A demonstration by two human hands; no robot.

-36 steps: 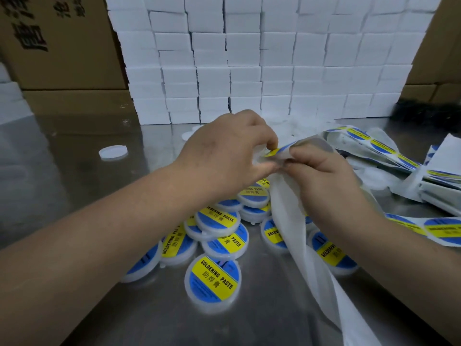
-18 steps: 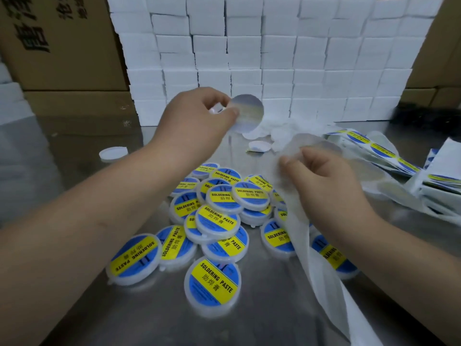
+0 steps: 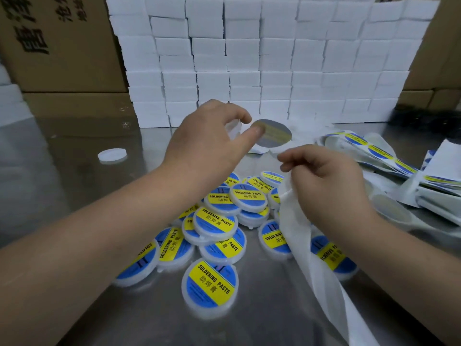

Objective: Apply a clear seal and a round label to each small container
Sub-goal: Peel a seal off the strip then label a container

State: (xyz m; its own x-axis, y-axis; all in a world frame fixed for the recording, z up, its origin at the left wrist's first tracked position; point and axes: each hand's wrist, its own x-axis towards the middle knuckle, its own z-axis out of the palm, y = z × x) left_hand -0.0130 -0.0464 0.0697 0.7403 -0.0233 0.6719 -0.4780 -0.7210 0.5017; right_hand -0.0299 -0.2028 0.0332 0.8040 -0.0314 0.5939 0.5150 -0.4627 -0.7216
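Shiny metal desk (image 3: 62,183); heap of labelled round containers (image 3: 219,221) at centre, some overlapping; lone white lid (image 3: 112,155) far left, well apart; wall of stacked white boxes (image 3: 262,71) along back; label strips (image 3: 379,156) piled right

Cut off by top edge: box stack (image 3: 274,58) and carton (image 3: 62,46), print incomplete. Partly hidden behind left hand (image 3: 207,143): white item (image 3: 233,128), kind not identifiable. Turned away from camera: printed face of label (image 3: 274,134) in left fingers (image 3: 257,131). Partly covered by forearms and strip (image 3: 299,245): several containers (image 3: 217,223). Too small to read: fine print on blue fields. Blurred: dark item (image 3: 424,118), far right.
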